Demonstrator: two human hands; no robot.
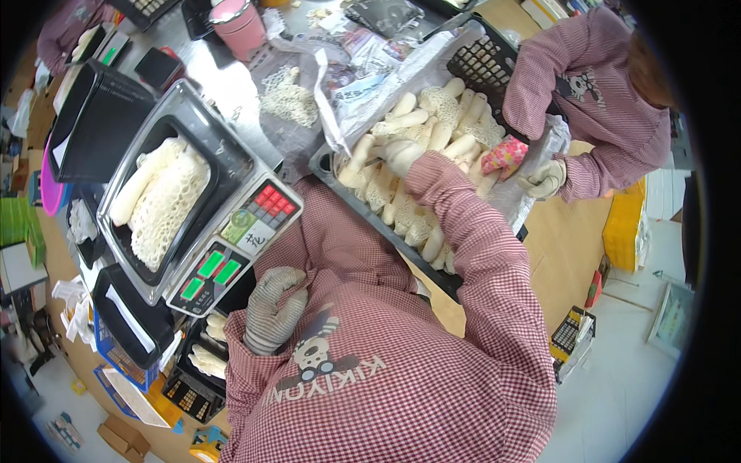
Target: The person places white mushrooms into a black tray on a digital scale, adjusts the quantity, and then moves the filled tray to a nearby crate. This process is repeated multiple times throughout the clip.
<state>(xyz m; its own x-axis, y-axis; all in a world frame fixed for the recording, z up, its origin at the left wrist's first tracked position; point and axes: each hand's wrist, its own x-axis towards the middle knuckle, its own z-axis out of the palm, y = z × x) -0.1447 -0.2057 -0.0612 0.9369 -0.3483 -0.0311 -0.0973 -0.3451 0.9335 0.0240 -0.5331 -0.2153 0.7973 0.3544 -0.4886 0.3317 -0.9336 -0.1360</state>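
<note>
My right hand (400, 156), in a pale glove, reaches into a black plastic crate (385, 227) of whitish bamboo fungus (440, 134) with netted skirts. Its fingertips are among the stalks; whether they grip one I cannot tell. My left hand (274, 309), in a grey striped glove, is held near my belly, fingers curved and apart from the thumb, with nothing in it. Beside it stands a digital weighing scale (234, 246) with lit green displays. The black tray (217, 151) on its pan holds several pieces of bamboo fungus (168, 199).
At the right a co-worker's gloved hand (544, 178) is by the crate's plastic liner (524, 208), near a pink floral cloth (505, 157). A netted piece (289, 97) lies on plastic beyond the scale. A pink cup (237, 28) and black bins (110, 121) stand on the metal table.
</note>
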